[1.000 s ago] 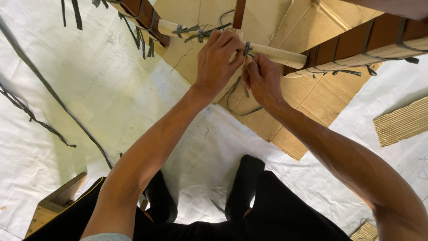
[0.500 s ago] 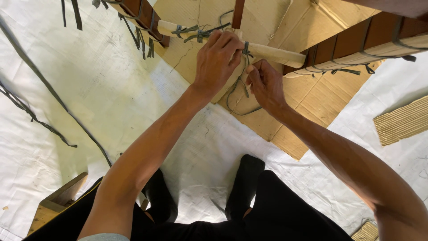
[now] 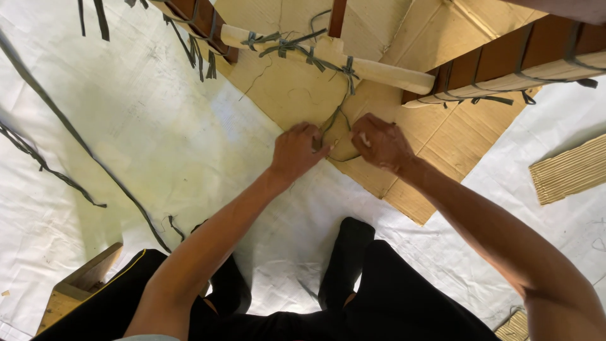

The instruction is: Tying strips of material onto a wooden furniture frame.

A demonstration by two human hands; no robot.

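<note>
We look down on our two hands working low over a flattened sheet of tan cardboard (image 3: 284,88) spread on the white woven floor sheet (image 3: 126,145). Our left hand (image 3: 297,151) is closed, thumb and fingers pinched on a thin dark green flat cord (image 3: 333,120); our right hand (image 3: 379,142) is closed too, gripping the other part of the same cord just to the right. The cord rises from between the hands to a pale round wooden pole (image 3: 385,71) at the far side, where it is already wound and knotted several times. To the right of the pole's end sits a reddish-brown slatted frame bound with pale cane (image 3: 505,60), tied with more dark cord; another piece of the same frame shows at the far left. A small ribbed cardboard strip (image 3: 568,170) lies well apart at the right, and loose dark strands trail over the floor sheet at the left. To do this step well, we judge that both hands should pull evenly and in line with the cord, keep it flat and untwisted, and hold tension so the wraps on the pole do not slacken while the knot is drawn snug.
</note>
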